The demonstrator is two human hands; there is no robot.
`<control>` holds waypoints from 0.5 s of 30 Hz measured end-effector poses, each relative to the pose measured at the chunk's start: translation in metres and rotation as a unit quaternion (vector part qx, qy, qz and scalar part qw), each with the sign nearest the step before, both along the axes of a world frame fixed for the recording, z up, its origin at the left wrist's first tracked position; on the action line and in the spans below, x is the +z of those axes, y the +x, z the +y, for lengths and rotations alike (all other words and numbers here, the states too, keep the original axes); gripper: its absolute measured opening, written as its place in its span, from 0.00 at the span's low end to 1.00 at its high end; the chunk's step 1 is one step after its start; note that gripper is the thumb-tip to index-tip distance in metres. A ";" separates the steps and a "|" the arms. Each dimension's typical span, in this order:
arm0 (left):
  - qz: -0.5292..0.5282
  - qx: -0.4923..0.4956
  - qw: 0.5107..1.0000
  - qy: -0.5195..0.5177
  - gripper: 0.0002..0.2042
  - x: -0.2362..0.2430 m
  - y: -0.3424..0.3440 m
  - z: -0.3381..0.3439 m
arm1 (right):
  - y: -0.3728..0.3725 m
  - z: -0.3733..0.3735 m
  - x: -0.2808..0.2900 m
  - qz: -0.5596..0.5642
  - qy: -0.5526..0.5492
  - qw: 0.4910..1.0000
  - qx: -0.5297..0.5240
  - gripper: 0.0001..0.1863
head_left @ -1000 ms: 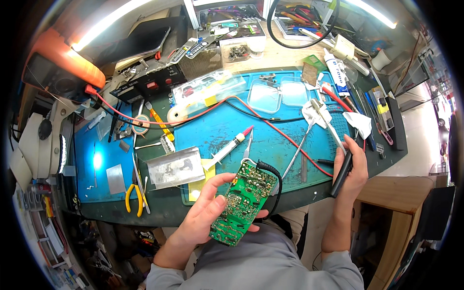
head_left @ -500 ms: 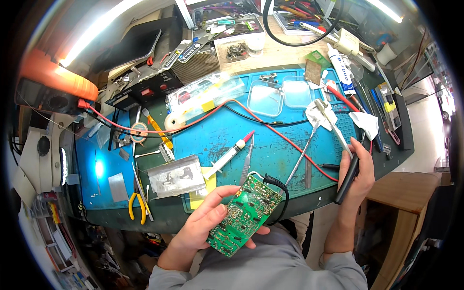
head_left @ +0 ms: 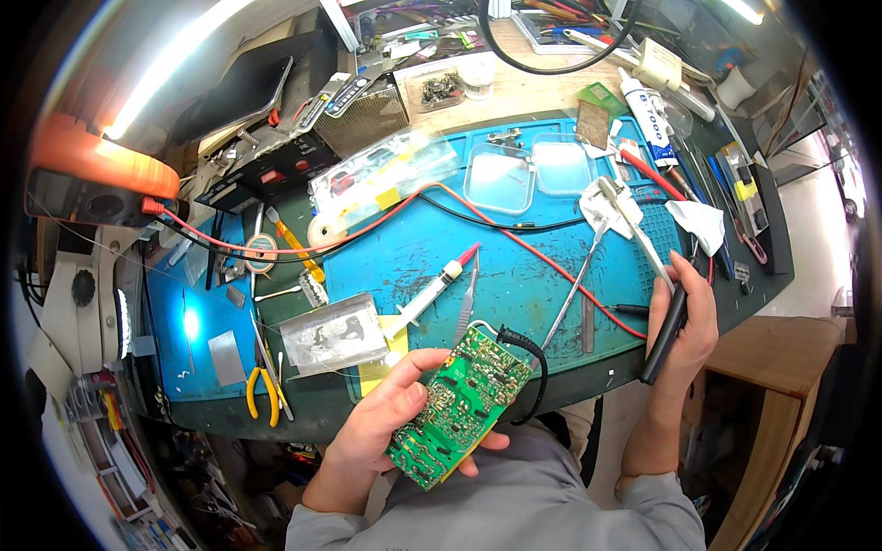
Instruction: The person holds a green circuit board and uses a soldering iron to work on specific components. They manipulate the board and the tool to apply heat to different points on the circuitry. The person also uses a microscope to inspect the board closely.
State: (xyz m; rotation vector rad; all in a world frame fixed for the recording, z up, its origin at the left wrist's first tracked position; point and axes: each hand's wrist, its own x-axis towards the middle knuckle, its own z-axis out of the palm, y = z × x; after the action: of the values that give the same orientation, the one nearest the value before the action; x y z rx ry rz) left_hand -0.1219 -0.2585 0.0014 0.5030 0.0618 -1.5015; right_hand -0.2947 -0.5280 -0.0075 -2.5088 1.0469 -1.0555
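My left hand (head_left: 384, 418) grips a green circuit board (head_left: 464, 404) by its left edge, the thumb on top and fingertips showing past the lower right side. The soldered face is turned up; the other side is hidden. A black cable (head_left: 536, 354) with a ribbed sleeve leaves the board's far end. My right hand (head_left: 687, 312) is closed round a long tool's black handle (head_left: 664, 342). Its slim silver shaft (head_left: 637, 225) slants away to the far left, the far end over a crumpled white wipe (head_left: 602, 209). I cannot tell the tool's exact kind.
Beyond the board, a syringe (head_left: 432, 296) and tweezers (head_left: 467, 298) lie on the blue mat (head_left: 514, 285). Red and black leads cross it from an orange-cased meter (head_left: 101, 174). Yellow-handled pliers (head_left: 262, 395) lie left; a black test probe (head_left: 629, 310) rests beside my right hand.
The view has shifted slightly. The board has moved a little toward me and left, and my right hand with the tool has shifted slightly right. Both grips stay the same.
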 end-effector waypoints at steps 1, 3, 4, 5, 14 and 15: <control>0.006 -0.007 1.000 -0.015 0.28 -0.001 0.001 0.000 | 0.000 0.000 0.000 -0.001 -0.001 1.000 0.000 0.16; 0.001 -0.007 1.000 -0.013 0.28 -0.001 0.000 0.002 | 0.000 0.000 0.000 -0.002 0.001 1.000 0.000 0.16; -0.001 -0.007 1.000 -0.012 0.28 -0.002 0.000 0.002 | 0.000 0.000 -0.001 -0.003 0.002 1.000 0.000 0.16; -0.004 -0.007 1.000 -0.022 0.28 -0.003 -0.001 0.002 | 0.000 0.000 0.000 -0.004 0.002 1.000 0.001 0.16; -0.062 0.001 0.997 -0.047 0.25 -0.014 -0.005 0.002 | -0.006 -0.002 -0.006 -0.059 0.007 0.998 0.011 0.23; -0.063 0.000 0.997 -0.047 0.25 -0.014 -0.005 0.001 | -0.007 -0.004 -0.007 -0.061 -0.008 0.998 0.017 0.25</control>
State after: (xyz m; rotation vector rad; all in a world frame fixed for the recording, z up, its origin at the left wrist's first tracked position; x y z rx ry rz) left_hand -0.1265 -0.2575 -0.0127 0.5200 -0.1062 -1.4616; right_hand -0.3019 -0.5320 -0.0140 -2.4309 0.9628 -1.1946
